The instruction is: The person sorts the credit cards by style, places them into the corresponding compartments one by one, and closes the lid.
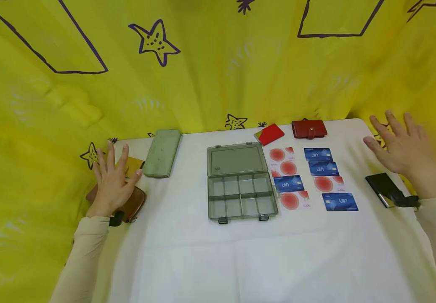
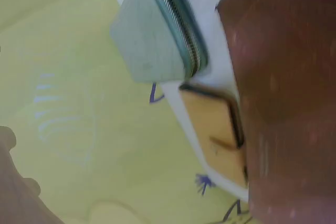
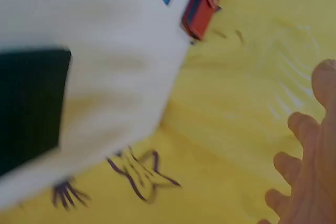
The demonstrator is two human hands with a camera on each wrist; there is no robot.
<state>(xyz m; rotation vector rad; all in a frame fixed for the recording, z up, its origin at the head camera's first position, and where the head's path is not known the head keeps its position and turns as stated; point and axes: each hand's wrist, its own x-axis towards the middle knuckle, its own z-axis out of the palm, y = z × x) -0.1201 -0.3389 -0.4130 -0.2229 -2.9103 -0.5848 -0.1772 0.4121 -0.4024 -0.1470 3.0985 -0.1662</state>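
Note:
My left hand (image 1: 113,185) hovers with spread fingers over a brown zip wallet (image 1: 136,202) at the table's left edge, holding nothing. Beyond it lie a yellow wallet (image 1: 130,166), partly hidden by the fingers, and a green zip wallet (image 1: 163,153). My right hand (image 1: 403,145) is raised past the right edge, fingers apart and nothing in them. Below it is a black card holder (image 1: 384,187). Mid-table, a grey-green compartment box (image 1: 237,159) lies with its lid folded back. Two columns of cards stand right of it, red-and-white cards (image 1: 290,201) mixed with blue VIP cards (image 1: 340,202).
At the back of the table lie a red-and-yellow card holder (image 1: 270,134) and a dark red snap wallet (image 1: 309,128). A white cloth (image 1: 203,261) covers the table. Yellow fabric (image 1: 203,84) with drawn stars hangs behind and at both sides.

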